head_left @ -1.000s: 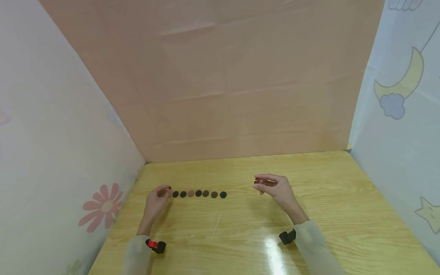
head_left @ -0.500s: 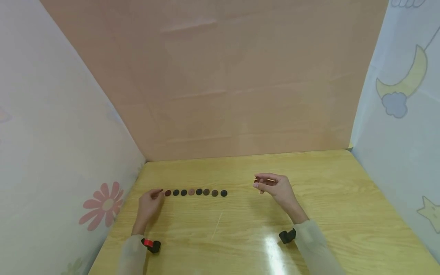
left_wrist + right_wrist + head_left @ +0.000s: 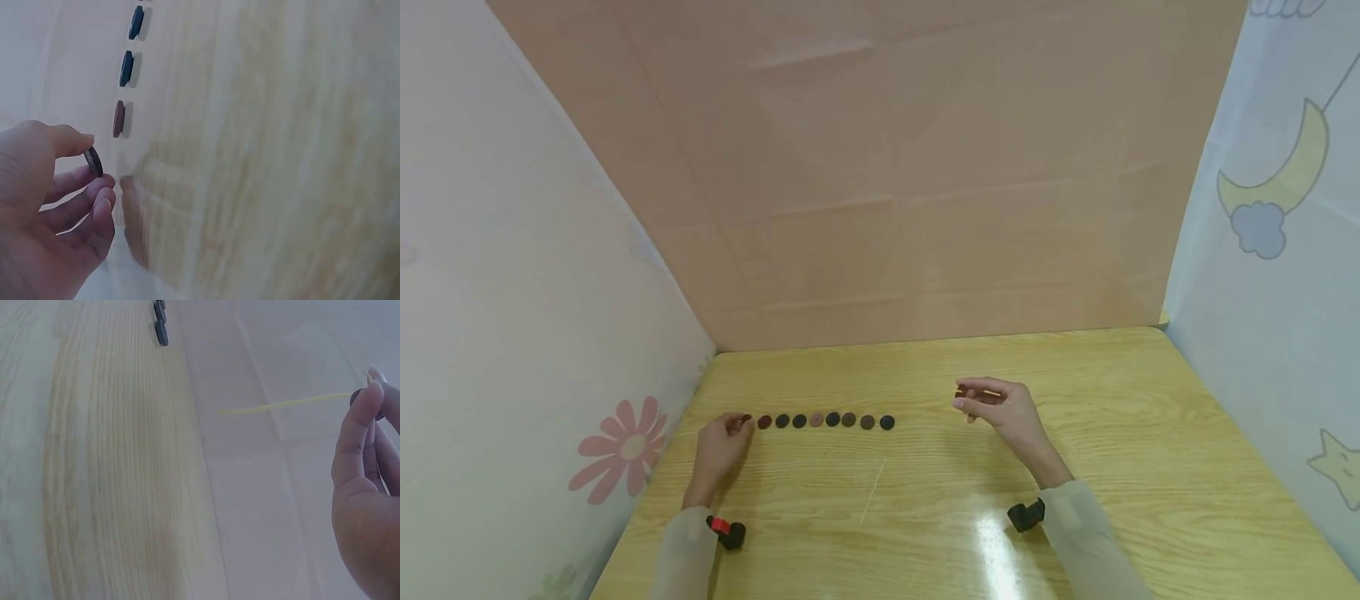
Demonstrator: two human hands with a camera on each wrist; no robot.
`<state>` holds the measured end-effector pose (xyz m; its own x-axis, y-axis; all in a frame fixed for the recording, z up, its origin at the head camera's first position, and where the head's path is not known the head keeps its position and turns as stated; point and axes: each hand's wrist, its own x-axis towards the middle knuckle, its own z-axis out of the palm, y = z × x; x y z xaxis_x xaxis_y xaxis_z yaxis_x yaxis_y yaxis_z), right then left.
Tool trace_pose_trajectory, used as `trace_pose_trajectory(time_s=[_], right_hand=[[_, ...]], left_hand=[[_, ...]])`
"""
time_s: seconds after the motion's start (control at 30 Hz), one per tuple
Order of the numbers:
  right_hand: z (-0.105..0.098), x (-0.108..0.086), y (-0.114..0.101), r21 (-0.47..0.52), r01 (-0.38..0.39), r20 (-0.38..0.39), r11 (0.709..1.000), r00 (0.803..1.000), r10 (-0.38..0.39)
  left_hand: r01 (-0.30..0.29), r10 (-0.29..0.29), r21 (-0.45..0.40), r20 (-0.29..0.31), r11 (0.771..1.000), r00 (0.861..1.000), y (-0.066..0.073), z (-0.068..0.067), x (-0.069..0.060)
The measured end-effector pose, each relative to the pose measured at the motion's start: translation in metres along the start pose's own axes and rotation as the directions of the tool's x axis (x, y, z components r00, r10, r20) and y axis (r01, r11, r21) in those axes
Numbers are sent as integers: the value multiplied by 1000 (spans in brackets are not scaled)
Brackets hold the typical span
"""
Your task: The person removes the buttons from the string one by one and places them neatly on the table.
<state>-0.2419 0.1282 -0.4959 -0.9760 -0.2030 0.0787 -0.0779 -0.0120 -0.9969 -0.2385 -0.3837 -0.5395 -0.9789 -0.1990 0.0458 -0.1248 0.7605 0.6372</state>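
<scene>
My left hand point(image 3: 718, 450) pinches a dark button point(image 3: 94, 161) between thumb and fingertips, at the left end of a row of buttons. In the left wrist view that button is tilted on edge. Beside it lies a dark red button point(image 3: 764, 422), then several black, brown and pinkish ones, such as the pinkish button point(image 3: 816, 419). My right hand point(image 3: 1009, 412) is raised to the right of the row, pinching a dark round piece point(image 3: 358, 397), mostly hidden by the fingers. A thin yellow string point(image 3: 294, 402) runs from those fingers in the right wrist view.
The wood-grain table point(image 3: 940, 483) has a pale line on its surface. A tan sheet point(image 3: 880, 208) rises along the back edge, with patterned white walls point(image 3: 512, 317) on both sides. The last black button point(image 3: 887, 422) ends the row on the right.
My left hand has moved left and let go of the dark red button at the row's left end. It now pinches another button, brought down low beside it. My right hand stays still.
</scene>
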Motion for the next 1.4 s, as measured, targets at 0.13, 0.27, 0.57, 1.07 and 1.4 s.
trace_pose_trajectory(time_s=[0.13,0.27,0.57,1.07,1.4], right_hand=[[-1,1,-1,-2,1,-1,1000,1000,-1],[-2,0,-1,-7,-1,-7,1000,1000,1],[-3,0,-2,-11,13,-11,1000,1000,-13],[1,0,-5,-17,-10,-11,1000,1000,10],[1,1,-6,3,20,-3,1000,1000,-20]], left_hand=[[5,-5,-14,7,1000,1000,1,-1,2],[16,-16,-22,6,1000,1000,0,0,5],[19,-19,-6,25,1000,1000,-6,3,12],[78,-75,-47,58,996,996,-12,2,11],[94,-89,-67,73,993,993,-12,1,11]])
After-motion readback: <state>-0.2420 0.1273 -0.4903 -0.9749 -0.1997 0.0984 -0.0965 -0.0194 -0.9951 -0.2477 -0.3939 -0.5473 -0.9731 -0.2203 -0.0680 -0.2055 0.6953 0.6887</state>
